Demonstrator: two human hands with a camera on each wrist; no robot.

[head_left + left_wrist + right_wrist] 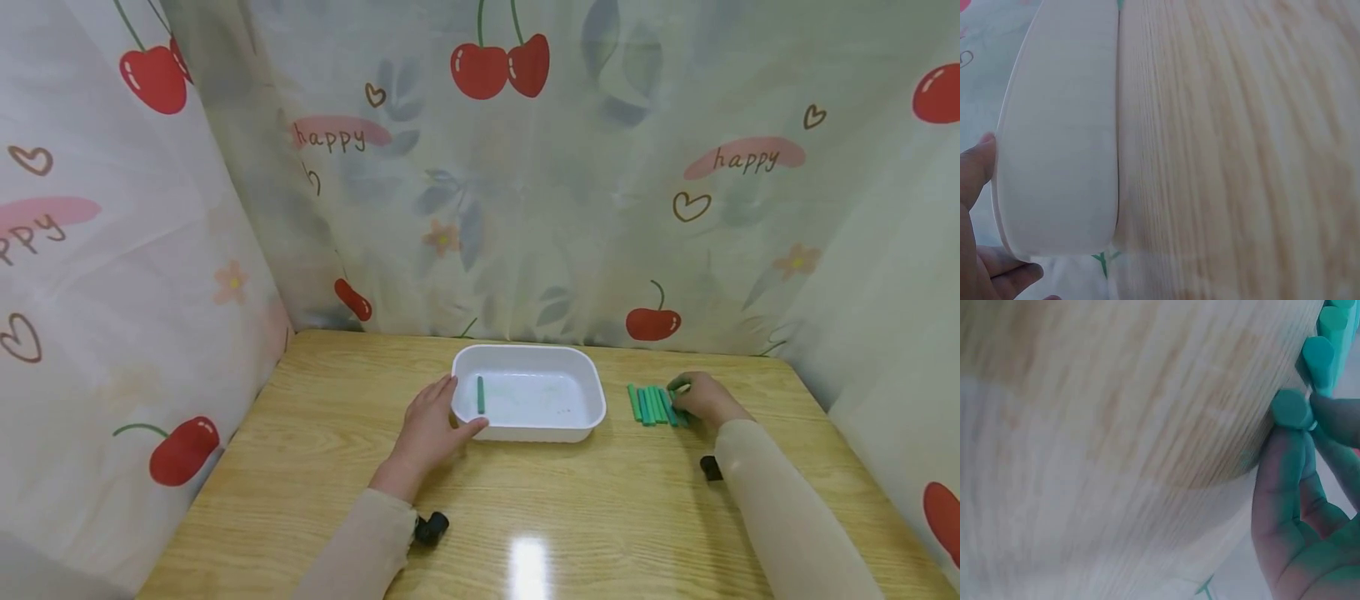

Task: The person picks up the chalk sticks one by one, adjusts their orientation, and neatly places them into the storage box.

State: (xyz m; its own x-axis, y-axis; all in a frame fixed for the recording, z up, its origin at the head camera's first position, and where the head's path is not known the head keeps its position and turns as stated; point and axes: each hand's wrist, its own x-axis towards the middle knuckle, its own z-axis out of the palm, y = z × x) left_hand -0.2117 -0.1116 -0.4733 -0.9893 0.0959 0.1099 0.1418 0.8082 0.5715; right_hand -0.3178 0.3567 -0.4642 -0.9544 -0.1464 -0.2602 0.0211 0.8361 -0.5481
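Stick (1291,410) in right grip (707,400) before "happy" curtain (517,208)

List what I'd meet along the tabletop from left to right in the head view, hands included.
Left hand → white tray → row of green sticks → right hand.

Setting: small screened-off booth; wider room type unclear. Wood-grain worktop (592,508), enclosed far, left and right by cherry-printed curtains (517,217).
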